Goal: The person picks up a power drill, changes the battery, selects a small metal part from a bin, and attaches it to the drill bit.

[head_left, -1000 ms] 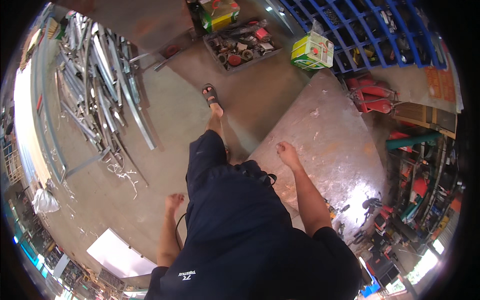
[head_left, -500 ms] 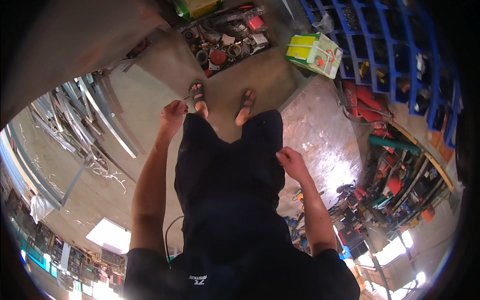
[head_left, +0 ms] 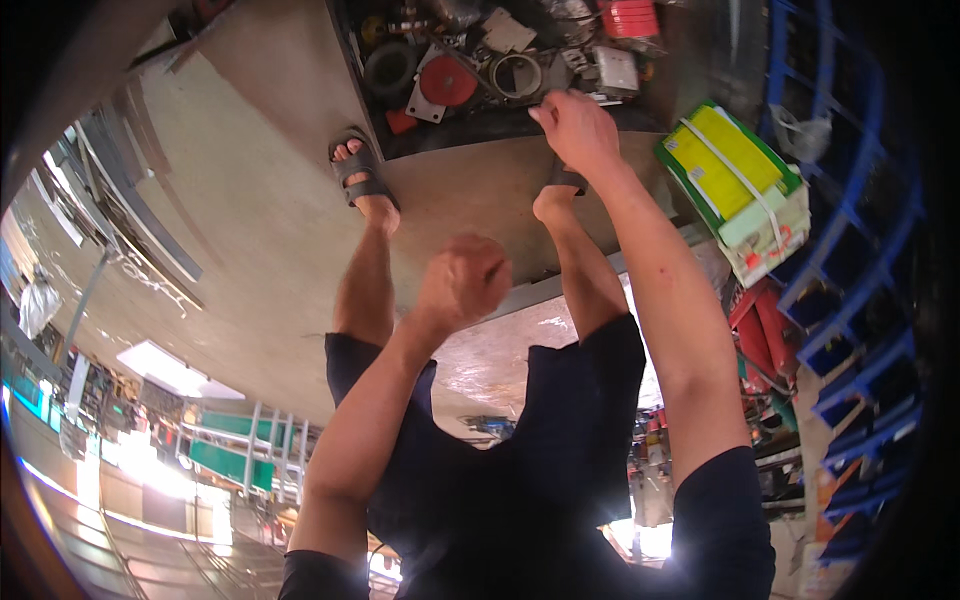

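Observation:
My left hand [head_left: 465,281] is raised in front of my legs, blurred by motion, with its fingers curled closed. Whatever may be inside it cannot be made out. My right hand [head_left: 582,133] reaches forward over the near edge of a dark bin [head_left: 480,134] on the floor. Its fingers are loosely bent and apart, and I see nothing in them. Beyond that hand lie a pale ring [head_left: 516,75], a red disc-shaped part [head_left: 447,81], a black ring [head_left: 389,68] and a whitish box-shaped piece [head_left: 616,70], among other mixed parts.
A green and yellow strapped box [head_left: 735,185] stands right of the bin. Blue racks of small bins [head_left: 850,240] line the right side, with red cylinders [head_left: 765,335] near them. Metal strips [head_left: 140,195] lie on the floor at left. My sandalled foot [head_left: 357,170] stands beside the bin.
I have bent forward, and the bin appears nearer. My right hand has gone from beside my thigh to the bin's edge. The left hand has moved inward, in front of my legs.

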